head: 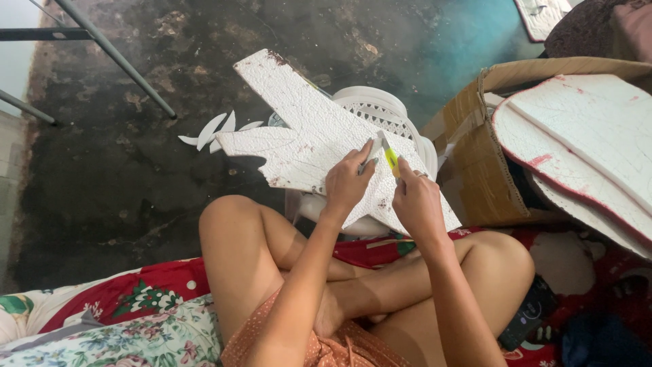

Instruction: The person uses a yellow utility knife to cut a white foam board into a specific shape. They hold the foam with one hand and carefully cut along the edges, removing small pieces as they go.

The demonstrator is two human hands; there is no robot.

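Two hands meet over one white foam cutout (pixel 305 136), a flat, crackle-textured, branching leaf shape that rests tilted on a white plastic stool (pixel 380 112) in front of your crossed legs. At far left, grey metal legs (pixel 115 58) cross the dark, stained floor (pixel 102 177). A few white foam offcuts (pixel 217 129) lie on the floor just beside the cutout's left lobe. Your left hand (pixel 346 182) lies flat on the cutout near its lower edge, fingers pressing down and fingertips at a thin loosened strip; it grips nothing you can see from here. Your right hand (pixel 415 200) is closed around a yellow-bodied utility knife (pixel 390 158), blade tip touching the foam just beside your left fingertips. Right of the stool stands an open cardboard box (pixel 482 163), with more flat white foam pieces (pixel 584 143), red-edged, stacked across it. Red floral bedding (pixel 149 289) lies under your legs.
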